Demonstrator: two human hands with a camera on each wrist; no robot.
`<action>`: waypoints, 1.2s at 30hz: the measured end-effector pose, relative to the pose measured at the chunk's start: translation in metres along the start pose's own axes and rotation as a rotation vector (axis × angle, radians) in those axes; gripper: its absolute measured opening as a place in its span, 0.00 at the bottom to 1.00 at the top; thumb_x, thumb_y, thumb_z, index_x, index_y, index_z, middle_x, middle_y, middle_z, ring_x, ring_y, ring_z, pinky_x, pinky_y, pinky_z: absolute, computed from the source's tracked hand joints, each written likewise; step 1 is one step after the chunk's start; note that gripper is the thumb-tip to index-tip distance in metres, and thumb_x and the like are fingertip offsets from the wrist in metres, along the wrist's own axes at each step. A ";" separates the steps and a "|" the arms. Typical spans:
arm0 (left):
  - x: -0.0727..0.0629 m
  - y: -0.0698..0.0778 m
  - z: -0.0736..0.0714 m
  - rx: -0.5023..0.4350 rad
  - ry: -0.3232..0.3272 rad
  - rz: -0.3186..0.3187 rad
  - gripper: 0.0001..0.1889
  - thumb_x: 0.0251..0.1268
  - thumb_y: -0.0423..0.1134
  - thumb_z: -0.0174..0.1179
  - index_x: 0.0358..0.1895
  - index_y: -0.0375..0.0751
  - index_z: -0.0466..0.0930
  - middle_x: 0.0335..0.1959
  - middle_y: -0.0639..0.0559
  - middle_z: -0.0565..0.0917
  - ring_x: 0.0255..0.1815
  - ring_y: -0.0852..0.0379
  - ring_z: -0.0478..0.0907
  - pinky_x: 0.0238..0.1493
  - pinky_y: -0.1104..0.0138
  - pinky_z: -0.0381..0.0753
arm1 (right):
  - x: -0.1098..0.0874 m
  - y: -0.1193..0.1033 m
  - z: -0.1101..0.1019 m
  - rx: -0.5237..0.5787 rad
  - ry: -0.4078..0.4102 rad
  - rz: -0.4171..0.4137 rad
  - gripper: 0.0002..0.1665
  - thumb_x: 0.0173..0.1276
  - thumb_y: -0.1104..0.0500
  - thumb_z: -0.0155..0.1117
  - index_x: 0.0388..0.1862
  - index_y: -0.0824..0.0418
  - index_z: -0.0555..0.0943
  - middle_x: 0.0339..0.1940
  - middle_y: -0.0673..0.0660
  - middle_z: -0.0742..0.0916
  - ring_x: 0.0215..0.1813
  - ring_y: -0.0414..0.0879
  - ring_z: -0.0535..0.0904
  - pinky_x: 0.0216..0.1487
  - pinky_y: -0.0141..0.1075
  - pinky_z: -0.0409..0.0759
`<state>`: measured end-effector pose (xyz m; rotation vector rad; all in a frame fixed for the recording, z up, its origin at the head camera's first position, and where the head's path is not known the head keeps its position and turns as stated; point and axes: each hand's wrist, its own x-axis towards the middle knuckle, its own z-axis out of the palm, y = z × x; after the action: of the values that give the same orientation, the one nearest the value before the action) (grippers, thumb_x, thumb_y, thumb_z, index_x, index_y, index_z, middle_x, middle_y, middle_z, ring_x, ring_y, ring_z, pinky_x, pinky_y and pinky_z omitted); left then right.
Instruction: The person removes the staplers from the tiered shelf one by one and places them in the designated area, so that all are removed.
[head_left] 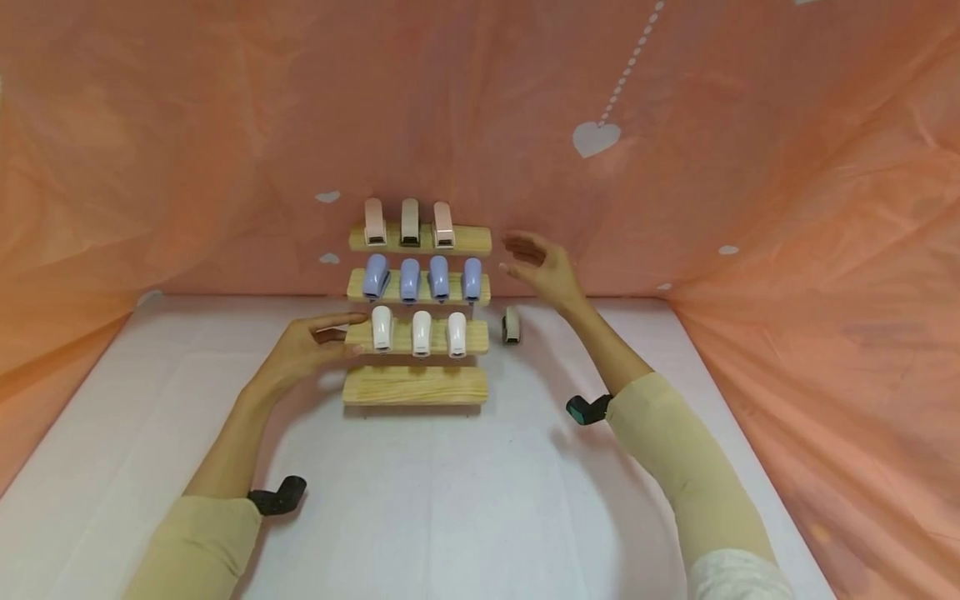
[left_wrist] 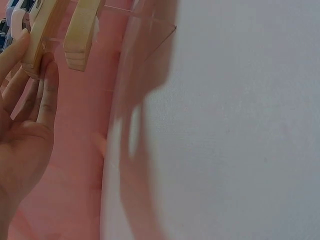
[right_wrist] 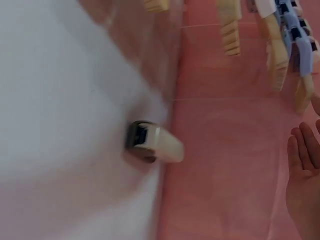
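- While my left hand [head_left: 311,343] pinches the third shelf [head_left: 402,337] down, my right hand [head_left: 549,273] hovers, relaxed and empty.
- Beige stapler [head_left: 512,326] stands below that hand, right of that shelf.

No Readable Text, Only Printed Hearts

No word, number or brand can be read in any of the three views. The signs which can be recognised are white printed shapes on the orange-pink sheet [head_left: 450,100]. One large heart [head_left: 596,139] hangs at the end of a dotted white line [head_left: 632,62], in the upper right part of the head view. Smaller white hearts [head_left: 328,197] stand at the left and at the right, lower on the same sheet.
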<state>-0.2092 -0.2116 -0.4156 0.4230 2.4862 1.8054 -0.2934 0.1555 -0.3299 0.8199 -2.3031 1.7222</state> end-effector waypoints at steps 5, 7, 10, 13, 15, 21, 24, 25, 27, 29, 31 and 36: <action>0.000 -0.002 0.001 0.014 -0.001 -0.016 0.26 0.61 0.37 0.71 0.63 0.35 0.78 0.61 0.39 0.79 0.48 0.60 0.80 0.50 0.74 0.78 | 0.008 -0.011 0.004 -0.007 -0.026 -0.020 0.29 0.62 0.73 0.68 0.62 0.78 0.73 0.59 0.75 0.79 0.63 0.64 0.75 0.67 0.48 0.71; 0.000 -0.003 0.001 0.021 -0.002 -0.024 0.27 0.61 0.37 0.71 0.63 0.36 0.78 0.62 0.39 0.79 0.49 0.60 0.80 0.50 0.74 0.78 | 0.012 -0.014 0.005 0.004 -0.037 -0.035 0.29 0.62 0.73 0.68 0.62 0.79 0.74 0.59 0.75 0.80 0.63 0.65 0.75 0.67 0.49 0.71; -0.001 -0.003 0.000 0.035 0.000 -0.028 0.27 0.61 0.39 0.71 0.64 0.37 0.78 0.62 0.40 0.79 0.49 0.59 0.80 0.49 0.73 0.79 | 0.018 -0.018 0.008 0.028 -0.050 -0.061 0.28 0.62 0.74 0.68 0.61 0.80 0.74 0.57 0.76 0.80 0.62 0.67 0.75 0.67 0.51 0.70; -0.001 -0.003 -0.001 0.044 -0.002 -0.026 0.27 0.61 0.39 0.71 0.64 0.37 0.78 0.62 0.40 0.79 0.49 0.58 0.80 0.49 0.73 0.78 | 0.025 -0.022 0.012 0.047 -0.059 -0.068 0.28 0.61 0.75 0.67 0.61 0.80 0.74 0.57 0.77 0.80 0.61 0.67 0.75 0.67 0.52 0.71; -0.001 -0.002 -0.001 0.040 -0.003 -0.030 0.27 0.61 0.39 0.71 0.64 0.37 0.78 0.62 0.40 0.79 0.49 0.58 0.80 0.49 0.73 0.78 | 0.028 -0.024 0.014 0.059 -0.074 -0.070 0.28 0.61 0.75 0.67 0.61 0.80 0.74 0.58 0.77 0.80 0.62 0.68 0.75 0.67 0.51 0.71; -0.001 -0.002 -0.003 0.037 -0.012 -0.039 0.28 0.61 0.39 0.71 0.64 0.38 0.78 0.64 0.42 0.78 0.50 0.56 0.79 0.50 0.73 0.78 | 0.040 -0.022 0.020 0.044 -0.118 -0.049 0.29 0.62 0.73 0.69 0.62 0.77 0.74 0.60 0.73 0.80 0.62 0.63 0.77 0.66 0.45 0.73; 0.000 -0.003 -0.004 0.062 -0.012 -0.032 0.28 0.61 0.40 0.71 0.65 0.39 0.78 0.64 0.43 0.78 0.51 0.55 0.79 0.51 0.74 0.77 | 0.050 -0.013 0.023 0.020 -0.142 -0.028 0.32 0.61 0.70 0.71 0.64 0.73 0.74 0.62 0.68 0.80 0.63 0.57 0.77 0.64 0.41 0.74; 0.000 -0.004 -0.004 0.068 -0.013 -0.029 0.28 0.61 0.41 0.71 0.65 0.39 0.78 0.64 0.44 0.78 0.51 0.55 0.79 0.51 0.74 0.77 | 0.054 -0.010 0.025 0.022 -0.154 -0.022 0.33 0.61 0.70 0.72 0.65 0.72 0.74 0.63 0.67 0.80 0.63 0.56 0.77 0.65 0.41 0.74; 0.001 -0.005 -0.005 0.066 -0.015 -0.024 0.28 0.61 0.40 0.71 0.65 0.39 0.78 0.64 0.44 0.78 0.51 0.55 0.79 0.50 0.74 0.78 | 0.060 -0.008 0.027 0.029 -0.180 -0.010 0.35 0.61 0.70 0.72 0.67 0.71 0.72 0.64 0.67 0.79 0.64 0.56 0.76 0.65 0.41 0.73; 0.001 -0.005 -0.005 0.060 -0.017 -0.022 0.28 0.61 0.40 0.71 0.64 0.39 0.78 0.64 0.43 0.78 0.51 0.55 0.79 0.50 0.73 0.78 | 0.063 -0.010 0.030 0.037 -0.199 0.008 0.37 0.61 0.70 0.71 0.69 0.72 0.70 0.66 0.68 0.77 0.65 0.58 0.75 0.66 0.42 0.72; 0.001 -0.005 -0.005 0.049 -0.021 -0.017 0.28 0.61 0.40 0.71 0.64 0.39 0.78 0.64 0.43 0.77 0.51 0.55 0.79 0.50 0.73 0.78 | 0.066 -0.011 0.032 0.033 -0.206 0.013 0.37 0.62 0.70 0.71 0.69 0.72 0.70 0.66 0.68 0.77 0.65 0.58 0.75 0.66 0.42 0.73; 0.002 -0.007 -0.005 0.042 -0.020 -0.009 0.27 0.61 0.40 0.71 0.64 0.39 0.78 0.64 0.43 0.78 0.50 0.55 0.79 0.50 0.73 0.78 | 0.071 -0.012 0.038 0.005 -0.213 0.027 0.37 0.61 0.69 0.72 0.69 0.70 0.70 0.63 0.65 0.80 0.62 0.55 0.77 0.63 0.38 0.75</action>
<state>-0.2130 -0.2175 -0.4203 0.4291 2.5126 1.7393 -0.3394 0.0946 -0.3013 1.0230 -2.4542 1.7287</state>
